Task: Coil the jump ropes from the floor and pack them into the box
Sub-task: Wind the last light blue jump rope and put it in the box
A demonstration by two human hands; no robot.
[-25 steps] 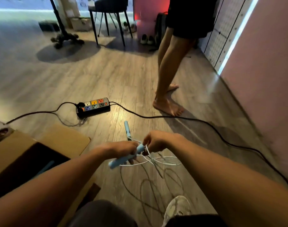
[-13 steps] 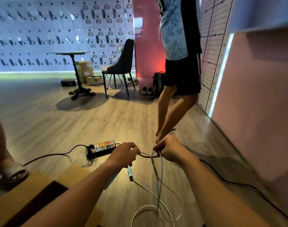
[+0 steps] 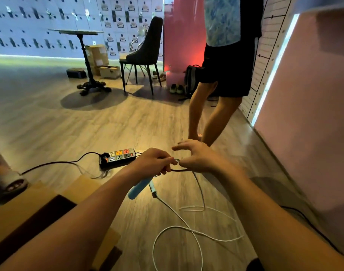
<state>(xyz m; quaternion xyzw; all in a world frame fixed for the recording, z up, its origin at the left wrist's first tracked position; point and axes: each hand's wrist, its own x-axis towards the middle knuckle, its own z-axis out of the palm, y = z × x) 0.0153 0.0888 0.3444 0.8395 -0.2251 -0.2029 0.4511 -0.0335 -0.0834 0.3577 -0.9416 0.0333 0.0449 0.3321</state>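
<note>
Clearly the jump rope (image 3: 188,229) is a light, limp thing: its thin white cord sags and falls into loose loops on the wooden floor (image 3: 89,124), so it will not hold a coil unless each turn is pinned. Its two pale blue handles (image 3: 140,187) are the only stiff parts and probably the surest place to take hold, though their smooth surface could slip.

The left hand (image 3: 154,163) is closed around the upper ends of both handles, which hang down and toward the person from the fist. Just beside it, the right hand (image 3: 196,157) pinches the cord between thumb and forefinger where it meets the left fist, the other fingers spread open above. From that pinch the cord drops to the floor below the right forearm, where its loops lie crossing one another, near the person's knees.

The cardboard box (image 3: 20,212) stands open at the lower left, under the left forearm, well apart from the loops. A power strip (image 3: 118,157) lies on the floor beyond the hands.
</note>
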